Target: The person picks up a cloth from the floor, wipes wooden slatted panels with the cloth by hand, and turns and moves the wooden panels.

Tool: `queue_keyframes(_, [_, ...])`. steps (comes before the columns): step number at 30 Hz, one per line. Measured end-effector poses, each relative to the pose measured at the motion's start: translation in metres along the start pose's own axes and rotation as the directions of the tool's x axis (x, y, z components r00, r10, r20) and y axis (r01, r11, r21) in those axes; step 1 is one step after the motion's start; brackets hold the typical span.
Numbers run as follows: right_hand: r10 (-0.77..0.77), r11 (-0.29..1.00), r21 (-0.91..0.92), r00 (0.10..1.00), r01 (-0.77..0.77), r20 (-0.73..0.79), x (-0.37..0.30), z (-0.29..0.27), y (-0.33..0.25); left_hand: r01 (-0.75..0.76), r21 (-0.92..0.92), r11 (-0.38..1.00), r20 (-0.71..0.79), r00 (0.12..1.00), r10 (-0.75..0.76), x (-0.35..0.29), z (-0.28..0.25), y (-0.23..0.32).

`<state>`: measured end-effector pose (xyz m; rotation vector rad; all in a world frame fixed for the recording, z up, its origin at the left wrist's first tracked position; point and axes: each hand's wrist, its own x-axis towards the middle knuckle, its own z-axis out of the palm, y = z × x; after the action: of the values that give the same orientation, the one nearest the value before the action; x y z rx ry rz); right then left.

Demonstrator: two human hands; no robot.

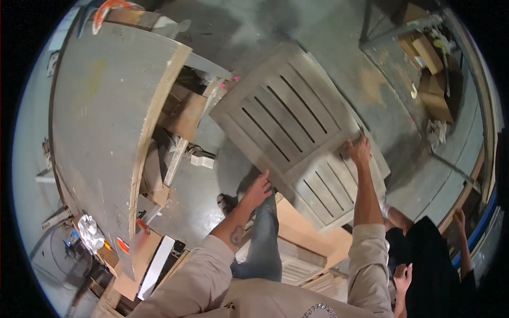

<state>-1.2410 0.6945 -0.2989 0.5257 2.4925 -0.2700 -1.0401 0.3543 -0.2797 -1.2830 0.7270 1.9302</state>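
Between left hand [258,191] and right hand [360,151], a slotted panel [307,126] runs lengthwise toward lower right; fingers' grip unclear.

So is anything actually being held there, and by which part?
Yes: the greyish slatted piece, by its right edge, where the right hand grips it. The left hand is at the opposite edge, but its hold cannot be told.

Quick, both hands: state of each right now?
Left hand: at the left edge of the slatted piece; whether it grips cannot be told.
Right hand: closed, holding the slatted piece's right edge.
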Motion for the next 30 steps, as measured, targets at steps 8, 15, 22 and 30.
queue_keyframes(8, [-0.251, 0.963, -0.068, 0.958, 0.262, 0.135, 0.094, 0.005, 0.14, -0.181, 0.42, 0.89, 0.059, 0.983, 0.172, -0.026, 0.049, -0.017])
queue_keyframes(15, [-0.058, 0.984, 0.178, 0.97, 0.015, 0.235, -0.08, 0.044, 0.147, -0.464, 0.547, 0.697, 0.395, 0.877, 0.274, -0.198, 0.11, -0.051])
queue_keyframes(22, [0.073, 0.918, 0.392, 0.997, -0.068, 0.0, -0.203, -0.046, 0.09, -0.75, 0.568, 0.339, 0.709, 0.655, 0.261, -0.316, 0.165, -0.058])
queue_keyframes(30, [0.098, 0.703, 0.685, 0.927, 0.192, -0.361, -0.288, -0.232, -0.027, -0.939, 0.275, 0.204, 0.739, 0.342, 0.58, -0.394, 0.128, 0.005])
